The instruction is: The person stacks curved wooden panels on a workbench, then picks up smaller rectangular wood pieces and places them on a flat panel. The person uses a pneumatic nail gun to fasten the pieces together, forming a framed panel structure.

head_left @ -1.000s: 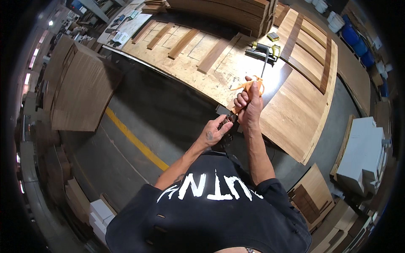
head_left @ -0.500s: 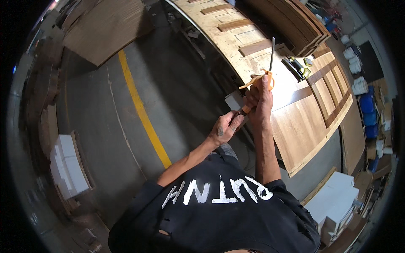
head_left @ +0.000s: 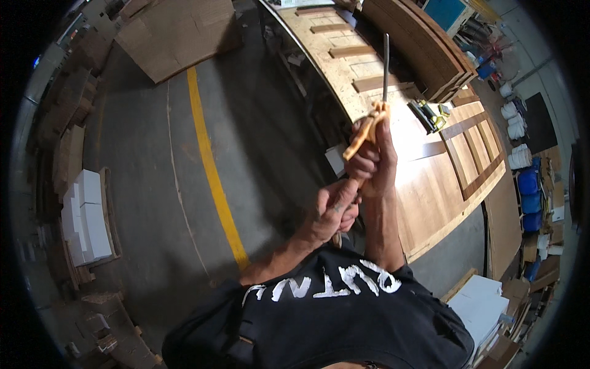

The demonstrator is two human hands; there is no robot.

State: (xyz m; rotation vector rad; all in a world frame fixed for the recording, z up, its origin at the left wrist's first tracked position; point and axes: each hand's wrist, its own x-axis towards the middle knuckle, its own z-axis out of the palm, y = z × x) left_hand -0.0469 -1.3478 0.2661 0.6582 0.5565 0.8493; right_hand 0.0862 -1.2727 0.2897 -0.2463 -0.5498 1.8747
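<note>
My right hand [head_left: 376,155] is wrapped round the body of an orange air blow gun [head_left: 361,140], whose long thin metal nozzle points away from me over the table edge. Just below it, my left hand [head_left: 332,212] is closed round the lower end, where a hose or coupling seems to join; the fingers hide most of that part. A black and yellow nail gun or stapler [head_left: 428,117] lies on the wooden table [head_left: 424,209] to the right of the blow gun.
Wood strips [head_left: 351,51] lie across the far table. Thick brown boards [head_left: 424,49] stand stacked there. A slatted wooden frame [head_left: 473,147] rests at the right. Left on the floor are a yellow line [head_left: 212,166], a large cardboard box [head_left: 178,40] and white boxes [head_left: 89,215].
Both hands have drawn slightly closer to me, and the blow gun has turned so its lever shows more side-on. My left hand has closed more fully round the lower end. The view has shifted.
</note>
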